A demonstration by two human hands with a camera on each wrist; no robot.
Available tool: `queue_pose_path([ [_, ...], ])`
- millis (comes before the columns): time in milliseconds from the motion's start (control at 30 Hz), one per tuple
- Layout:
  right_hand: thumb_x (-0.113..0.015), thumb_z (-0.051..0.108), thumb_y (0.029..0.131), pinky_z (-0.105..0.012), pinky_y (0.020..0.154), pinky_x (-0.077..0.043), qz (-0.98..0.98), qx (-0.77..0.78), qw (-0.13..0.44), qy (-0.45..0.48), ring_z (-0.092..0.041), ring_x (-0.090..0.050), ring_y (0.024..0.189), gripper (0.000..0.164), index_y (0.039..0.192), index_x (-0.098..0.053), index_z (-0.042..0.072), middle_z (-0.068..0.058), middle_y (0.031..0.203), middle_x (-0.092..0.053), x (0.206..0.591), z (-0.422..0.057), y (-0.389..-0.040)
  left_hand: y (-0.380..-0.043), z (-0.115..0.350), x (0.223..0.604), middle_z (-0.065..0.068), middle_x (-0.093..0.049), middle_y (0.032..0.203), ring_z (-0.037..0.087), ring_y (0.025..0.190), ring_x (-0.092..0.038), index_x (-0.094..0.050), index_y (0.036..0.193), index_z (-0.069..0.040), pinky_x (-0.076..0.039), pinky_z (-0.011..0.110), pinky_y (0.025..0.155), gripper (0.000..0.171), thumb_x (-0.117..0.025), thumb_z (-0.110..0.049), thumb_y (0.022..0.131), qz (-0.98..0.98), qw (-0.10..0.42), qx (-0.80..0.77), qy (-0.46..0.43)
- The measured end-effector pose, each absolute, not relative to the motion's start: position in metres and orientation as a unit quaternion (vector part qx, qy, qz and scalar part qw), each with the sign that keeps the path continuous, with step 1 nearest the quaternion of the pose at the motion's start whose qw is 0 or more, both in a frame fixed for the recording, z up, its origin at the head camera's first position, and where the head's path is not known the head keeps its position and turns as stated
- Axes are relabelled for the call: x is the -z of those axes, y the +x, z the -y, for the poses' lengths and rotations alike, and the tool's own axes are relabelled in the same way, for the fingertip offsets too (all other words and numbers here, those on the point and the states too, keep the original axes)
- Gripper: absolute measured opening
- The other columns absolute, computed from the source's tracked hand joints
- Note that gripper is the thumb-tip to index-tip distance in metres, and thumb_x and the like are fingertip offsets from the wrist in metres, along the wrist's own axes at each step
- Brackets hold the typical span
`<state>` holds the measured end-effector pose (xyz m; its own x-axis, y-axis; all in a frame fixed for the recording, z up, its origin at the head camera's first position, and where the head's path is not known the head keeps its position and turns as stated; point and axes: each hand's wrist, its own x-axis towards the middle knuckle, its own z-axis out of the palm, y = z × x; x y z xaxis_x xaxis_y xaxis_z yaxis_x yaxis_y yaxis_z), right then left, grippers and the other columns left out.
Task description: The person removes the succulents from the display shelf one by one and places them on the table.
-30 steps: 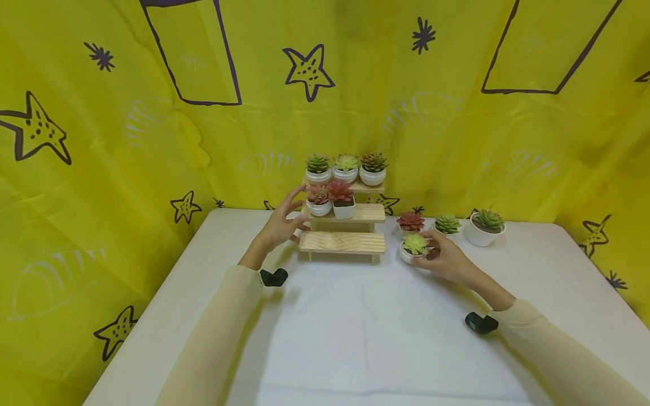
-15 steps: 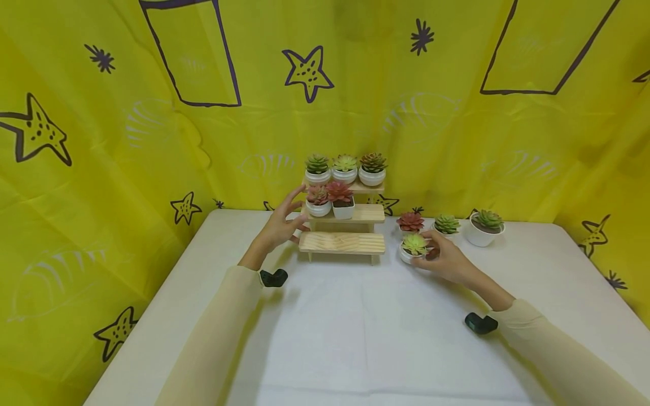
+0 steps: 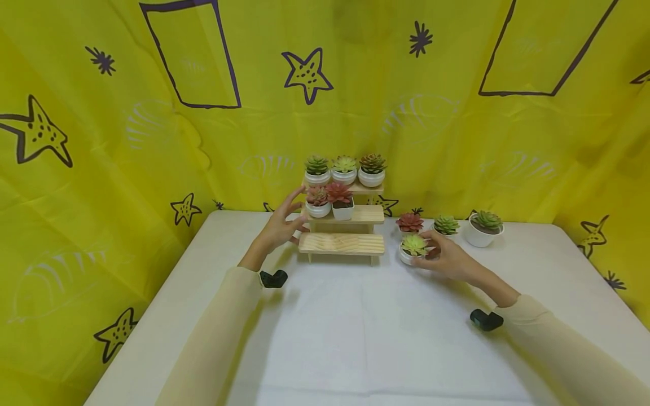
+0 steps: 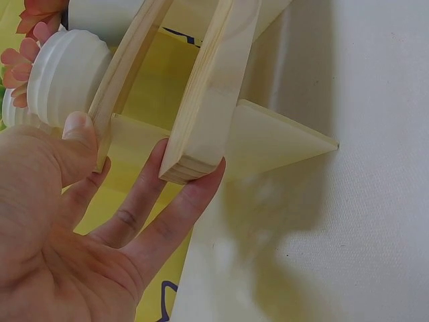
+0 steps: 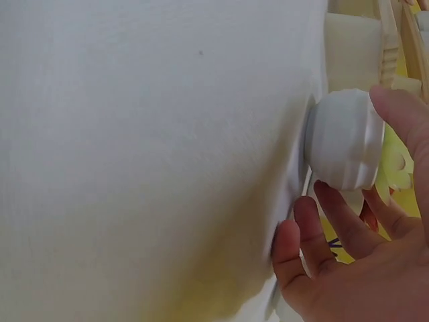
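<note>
My right hand (image 3: 447, 256) pinches a small white ribbed pot (image 5: 344, 139) with a yellow-green succulent (image 3: 414, 244), thumb on one side and fingertips on the other. The pot is right at the white tabletop, to the right of a three-tier wooden stand (image 3: 342, 243). At the stand's left side, my left hand (image 3: 280, 226) holds the ends of its boards. In the left wrist view, the thumb lies against the middle board (image 4: 120, 80) and fingertips touch the lowest board (image 4: 208, 100). A pink succulent (image 3: 317, 195) and a red one (image 3: 340, 193) share the middle tier.
Three potted succulents line the top tier: dark green (image 3: 317, 165), light green (image 3: 344, 164) and brownish green (image 3: 373, 163). On the white table (image 3: 325, 332), a red succulent (image 3: 409, 222) and two green ones (image 3: 446, 225) stand behind my right hand. A yellow patterned cloth (image 3: 355, 113) hangs behind.
My right wrist and forearm have shifted slightly up and right, while the fingers stay on the same pot. The left hand and the stand keep their places.
</note>
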<state>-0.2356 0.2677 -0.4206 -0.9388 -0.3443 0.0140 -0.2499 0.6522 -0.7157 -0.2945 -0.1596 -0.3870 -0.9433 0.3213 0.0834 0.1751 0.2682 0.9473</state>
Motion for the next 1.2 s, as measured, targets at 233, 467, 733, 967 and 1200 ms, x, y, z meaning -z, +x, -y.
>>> queue_pose_path([
  [233,-0.078,0.029,0.094,-0.051,0.095,-0.055,-0.9,0.391,0.072,-0.18,-0.04,-0.063,0.114,0.069,0.145,-0.045,-0.004,-0.029,0.134,-0.057,0.411,-0.272,-0.234,-0.295,0.16,0.388,0.019,-0.03,0.164,0.043,0.1,-0.071,-0.024,0.161,-0.048,-0.059,0.062,0.067,0.077,-0.059,-0.008,0.105,-0.792,0.062,-0.588,0.153],
  [467,-0.078,0.025,0.094,-0.055,0.092,-0.054,-0.9,0.379,0.044,-0.211,-0.043,-0.061,0.114,0.068,0.146,-0.044,-0.003,-0.029,0.134,-0.059,0.402,-0.281,-0.23,-0.295,0.161,0.389,0.019,-0.031,0.163,0.042,0.1,-0.071,-0.024,0.16,-0.049,-0.059,0.063,0.067,0.077,-0.059,-0.008,0.105,-0.789,0.061,-0.591,0.155],
  [733,-0.077,0.024,0.095,-0.05,0.087,-0.056,-0.9,0.372,0.022,-0.228,-0.043,-0.061,0.114,0.071,0.152,-0.04,0.001,-0.025,0.135,-0.06,0.391,-0.282,-0.228,-0.296,0.161,0.389,0.018,-0.031,0.163,0.042,0.101,-0.071,-0.025,0.159,-0.051,-0.061,0.056,0.065,0.076,-0.059,-0.009,0.105,-0.791,0.065,-0.59,0.148],
  [967,-0.079,0.024,0.093,-0.047,0.085,-0.057,-0.904,0.36,-0.006,-0.229,-0.041,-0.062,0.111,0.073,0.152,-0.04,0.004,-0.025,0.134,-0.06,0.377,-0.274,-0.23,-0.297,0.161,0.39,0.016,-0.029,0.165,0.04,0.1,-0.072,-0.024,0.158,-0.054,-0.061,0.056,0.065,0.076,-0.055,-0.008,0.106,-0.789,0.071,-0.592,0.148],
  [1200,-0.079,0.025,0.093,-0.03,0.082,-0.055,-0.898,0.37,-0.019,-0.236,-0.039,-0.061,0.112,0.074,0.154,-0.038,0.009,-0.024,0.141,-0.055,0.364,-0.26,-0.236,-0.296,0.161,0.389,0.016,-0.03,0.164,0.038,0.099,-0.071,-0.024,0.158,-0.053,-0.061,0.058,0.067,0.075,-0.056,-0.009,0.106,-0.79,0.071,-0.592,0.143],
])
